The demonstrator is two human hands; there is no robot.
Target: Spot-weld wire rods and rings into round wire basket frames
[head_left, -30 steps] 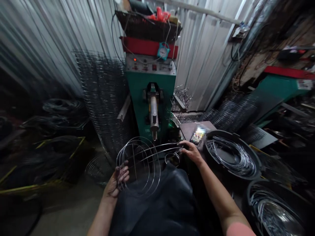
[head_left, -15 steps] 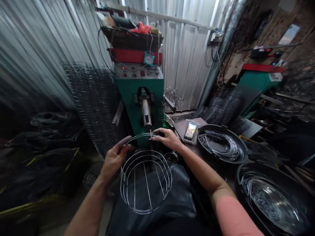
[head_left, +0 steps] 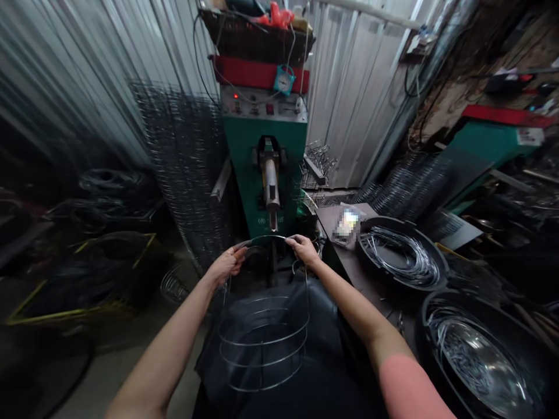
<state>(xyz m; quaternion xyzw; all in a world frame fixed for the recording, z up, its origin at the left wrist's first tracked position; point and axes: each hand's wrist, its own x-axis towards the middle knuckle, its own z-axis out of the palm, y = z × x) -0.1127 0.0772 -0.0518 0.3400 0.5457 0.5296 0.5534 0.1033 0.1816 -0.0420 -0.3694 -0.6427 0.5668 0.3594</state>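
A round wire basket (head_left: 262, 366) hangs in front of my lap, blurred by motion, its horizontal rings stacked above each other. Two wires run up from its sides to a curved wire handle (head_left: 267, 236). My left hand (head_left: 227, 265) has its fingers closed on the left part of this arc. On the right part, my right hand (head_left: 304, 251) pinches the wire between thumb and fingers. Just beyond the arc, the metal arm (head_left: 271, 183) of a green machine (head_left: 242, 151) points down toward it; the wire appears below its tip. A dark apron (head_left: 323, 326) lies behind the basket.
Tall stacks of wire frames (head_left: 179, 157) stand left of the machine. On the right, a small table (head_left: 323, 218) carries a phone in a clear pouch (head_left: 346, 226). Black pans (head_left: 364, 265) with bent wires sit beside it. A yellow-edged crate (head_left: 39, 297) is at left.
The basket has swung from facing me to hanging lower and more upright. Both hands have shifted slightly, the arc now nearer me than the machine's tip. The view has turned left and down.
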